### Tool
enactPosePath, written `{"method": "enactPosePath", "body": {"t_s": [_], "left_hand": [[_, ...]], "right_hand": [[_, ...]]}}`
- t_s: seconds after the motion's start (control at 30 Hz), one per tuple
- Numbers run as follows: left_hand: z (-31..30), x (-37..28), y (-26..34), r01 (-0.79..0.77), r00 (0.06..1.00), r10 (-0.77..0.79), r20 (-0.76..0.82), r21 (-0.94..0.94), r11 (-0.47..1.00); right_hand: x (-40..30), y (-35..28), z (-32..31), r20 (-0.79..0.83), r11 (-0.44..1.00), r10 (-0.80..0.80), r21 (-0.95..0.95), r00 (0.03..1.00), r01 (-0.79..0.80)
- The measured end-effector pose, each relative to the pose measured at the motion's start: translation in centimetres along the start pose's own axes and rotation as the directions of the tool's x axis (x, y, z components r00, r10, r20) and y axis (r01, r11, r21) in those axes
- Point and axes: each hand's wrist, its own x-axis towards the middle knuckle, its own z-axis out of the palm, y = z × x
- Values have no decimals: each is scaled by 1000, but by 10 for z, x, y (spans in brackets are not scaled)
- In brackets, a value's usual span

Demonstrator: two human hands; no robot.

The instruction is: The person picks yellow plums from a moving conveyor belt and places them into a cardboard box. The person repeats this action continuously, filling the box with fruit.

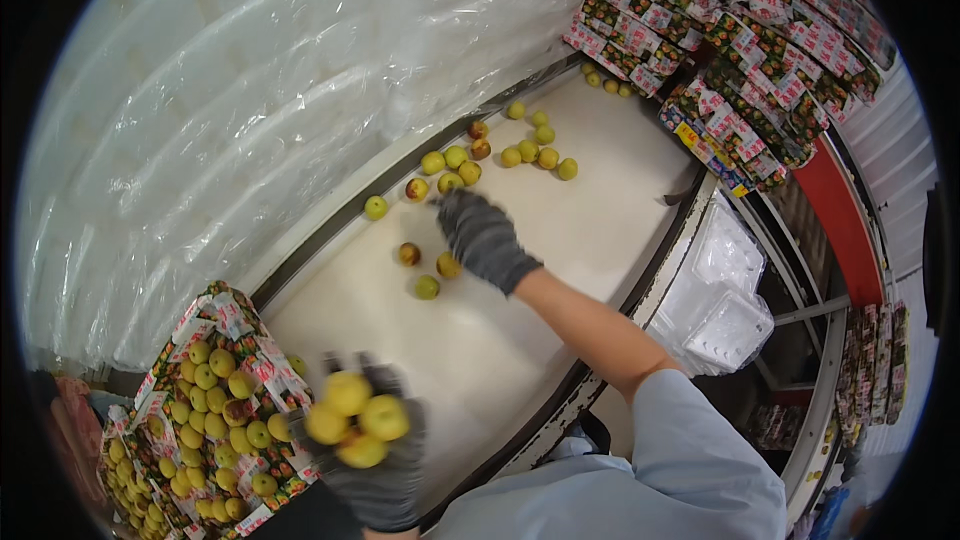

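My left hand point(367, 450), in a dark grey knit glove, holds several yellow-green round fruits point(384, 418) palm up, beside a printed cardboard box point(279, 367) of the same fruit at the lower left. My right hand point(484, 240), gloved alike, reaches palm down over a pale conveyor belt point(495, 345). Its fingertips are near a group of loose fruits point(450, 182), and one fruit point(448, 265) lies beside its edge. Whether it touches a fruit is hidden. More fruits, some with brown patches, lie farther up the belt point(547, 158).
Plastic-wrapped white stacks point(225, 127) line the belt's far side. Printed cartons point(757, 67) are piled at the upper right. Bagged white trays point(727, 330) sit beyond the belt's worn metal edge point(675, 247). A second fruit-filled box point(124, 465) stands at the lower left.
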Motion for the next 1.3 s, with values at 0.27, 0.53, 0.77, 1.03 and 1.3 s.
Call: {"method": "enactPosePath", "body": {"t_s": [0.27,0.53,0.77,1.03,1.3], "left_hand": [[32,-85,101,-598,750,659,-56,367,712],[22,-45,21,-345,935,261,242,437,831],[-47,11,-15,-69,928,169,-332,292,954],[-71,14,-11,-55,968,76,-239,94,994],[-74,11,-11,8,957,-15,-290,-27,1000]], "right_hand": [[47,37,38,-160,987,72,152,984,-47],[47,-109,58,124,999,-43,-3,991,43],[-6,-103,18,356,923,-309,337,882,187],[14,-82,7,157,957,-108,283,982,60],[42,-96,67,6,990,-67,121,998,66]]}}
